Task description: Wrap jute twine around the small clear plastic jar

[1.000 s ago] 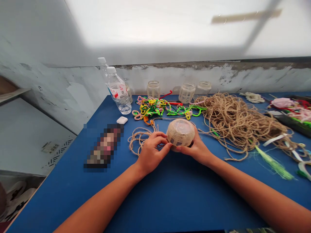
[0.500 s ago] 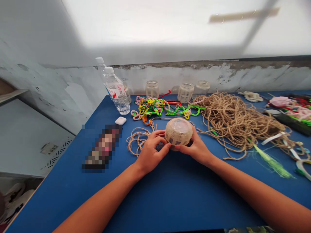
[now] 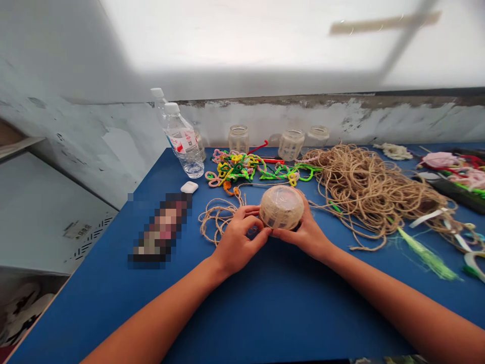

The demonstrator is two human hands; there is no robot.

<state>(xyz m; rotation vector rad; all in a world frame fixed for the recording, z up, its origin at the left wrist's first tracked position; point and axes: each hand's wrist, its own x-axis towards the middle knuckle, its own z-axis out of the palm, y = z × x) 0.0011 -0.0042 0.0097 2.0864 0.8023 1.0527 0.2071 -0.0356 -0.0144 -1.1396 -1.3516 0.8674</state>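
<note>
Twine-wrapped jar (image 3: 281,207) is lying on its side at center of blue surface (image 3: 265,303), both hands gripping it. Left hand (image 3: 237,240) is pinching at 9 o'clock, fingers (image 3: 250,211) curled on jar; right hand (image 3: 306,232) is cupping at 3 o'clock. Loose twine pile (image 3: 364,187) is sitting at jar's 2 o'clock.

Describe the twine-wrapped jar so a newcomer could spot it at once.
On the blue table, look just left of the big loose twine heap. The twine-wrapped jar sits between both hands. Unlike the bare glass jars by the wall, it is covered in pale cord.
</note>
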